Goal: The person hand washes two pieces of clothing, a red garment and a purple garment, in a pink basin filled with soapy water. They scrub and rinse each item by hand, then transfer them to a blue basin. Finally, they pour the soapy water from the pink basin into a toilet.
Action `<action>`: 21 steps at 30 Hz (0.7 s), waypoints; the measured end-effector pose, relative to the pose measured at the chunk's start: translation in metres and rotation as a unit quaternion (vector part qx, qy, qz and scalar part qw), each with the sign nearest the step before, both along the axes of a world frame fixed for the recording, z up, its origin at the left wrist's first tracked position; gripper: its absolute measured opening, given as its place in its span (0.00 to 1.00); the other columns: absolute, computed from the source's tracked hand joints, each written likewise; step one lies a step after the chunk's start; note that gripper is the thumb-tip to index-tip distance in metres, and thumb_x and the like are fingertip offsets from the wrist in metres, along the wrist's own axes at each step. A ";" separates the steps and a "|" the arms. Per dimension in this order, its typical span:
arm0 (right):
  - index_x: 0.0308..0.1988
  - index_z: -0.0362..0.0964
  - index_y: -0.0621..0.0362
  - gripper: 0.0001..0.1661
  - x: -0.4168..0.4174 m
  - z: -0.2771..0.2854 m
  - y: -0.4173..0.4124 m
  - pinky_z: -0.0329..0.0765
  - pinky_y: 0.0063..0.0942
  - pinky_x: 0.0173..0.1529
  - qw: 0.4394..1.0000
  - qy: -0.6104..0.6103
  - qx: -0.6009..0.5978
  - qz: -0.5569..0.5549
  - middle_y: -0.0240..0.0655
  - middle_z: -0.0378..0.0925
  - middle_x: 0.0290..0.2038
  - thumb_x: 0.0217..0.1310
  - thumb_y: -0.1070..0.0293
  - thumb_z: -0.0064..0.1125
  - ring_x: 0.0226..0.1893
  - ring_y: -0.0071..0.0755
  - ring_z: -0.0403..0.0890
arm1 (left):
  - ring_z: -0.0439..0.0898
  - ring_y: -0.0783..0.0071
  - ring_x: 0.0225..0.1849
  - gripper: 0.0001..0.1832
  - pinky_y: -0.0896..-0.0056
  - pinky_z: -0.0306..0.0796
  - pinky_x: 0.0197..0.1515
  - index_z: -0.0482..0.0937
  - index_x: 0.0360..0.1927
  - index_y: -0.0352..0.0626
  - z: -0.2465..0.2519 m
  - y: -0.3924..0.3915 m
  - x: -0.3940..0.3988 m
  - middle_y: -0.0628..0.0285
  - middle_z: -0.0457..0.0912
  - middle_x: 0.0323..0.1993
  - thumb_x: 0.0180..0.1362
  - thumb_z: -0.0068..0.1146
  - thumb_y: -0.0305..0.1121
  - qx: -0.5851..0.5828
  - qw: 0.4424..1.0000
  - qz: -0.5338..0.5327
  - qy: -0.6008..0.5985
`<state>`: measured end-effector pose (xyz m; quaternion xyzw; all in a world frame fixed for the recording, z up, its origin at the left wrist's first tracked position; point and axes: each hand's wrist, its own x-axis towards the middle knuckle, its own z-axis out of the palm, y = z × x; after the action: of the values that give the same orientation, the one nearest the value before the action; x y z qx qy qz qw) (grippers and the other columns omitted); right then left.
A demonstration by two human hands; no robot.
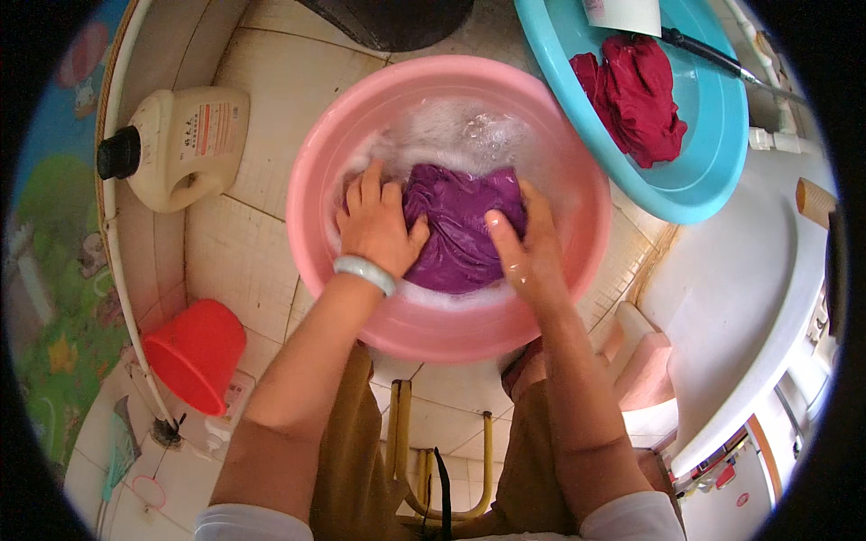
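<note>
A wet purple cloth (460,230) lies bunched in soapy water inside a round pink basin (453,341). My left hand (375,220), with a pale bangle (365,272) at the wrist, is palm down at the cloth's left side. Its fingers are apart and its thumb touches the fabric. At the opposite side my right hand (531,243) grips the cloth's edge, thumb on top and fingers around the far side. White suds (446,128) float mostly beyond the cloth. The underside of the cloth is hidden.
A blue basin (710,182) with a dark red cloth (643,101) overlaps the pink basin's upper right. At left are a large plastic jug (196,145) with a black cap and a tipped red bucket (203,351). A yellow metal frame (400,433) stands between my legs.
</note>
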<state>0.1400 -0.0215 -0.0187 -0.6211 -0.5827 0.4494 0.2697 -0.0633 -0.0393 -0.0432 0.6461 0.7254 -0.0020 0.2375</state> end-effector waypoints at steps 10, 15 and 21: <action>0.67 0.53 0.49 0.40 -0.038 -0.088 0.002 0.60 0.56 0.62 0.875 -0.477 0.043 0.075 0.52 0.53 0.66 0.58 0.52 0.56 0.60 0.61 0.64 | 0.72 0.43 0.59 0.40 0.37 0.58 0.63 0.58 0.70 0.58 -0.012 0.033 0.032 0.52 0.68 0.64 0.56 0.50 0.61 -0.255 0.952 -0.157 0.060; 0.62 0.60 0.53 0.35 -0.022 -0.086 0.035 0.63 0.46 0.61 0.879 -0.417 -0.151 0.172 0.51 0.61 0.61 0.56 0.54 0.58 0.57 0.54 0.68 | 0.70 0.44 0.60 0.40 0.42 0.60 0.63 0.60 0.68 0.53 -0.036 0.063 0.006 0.48 0.69 0.63 0.56 0.52 0.60 -0.340 0.930 -0.142 0.013; 0.56 0.69 0.58 0.30 -0.017 -0.084 0.066 0.66 0.35 0.60 0.896 -0.423 -0.079 0.109 0.51 0.70 0.55 0.54 0.58 0.61 0.54 0.47 0.73 | 0.71 0.45 0.60 0.34 0.51 0.63 0.63 0.67 0.63 0.45 -0.022 0.113 -0.005 0.43 0.73 0.58 0.58 0.52 0.55 -0.205 0.971 -0.048 -0.113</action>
<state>0.1234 0.0441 -0.1024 -0.7043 -0.6687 0.2154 -0.1024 -0.0679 0.0735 -0.0654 0.6136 0.6462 -0.0886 0.4452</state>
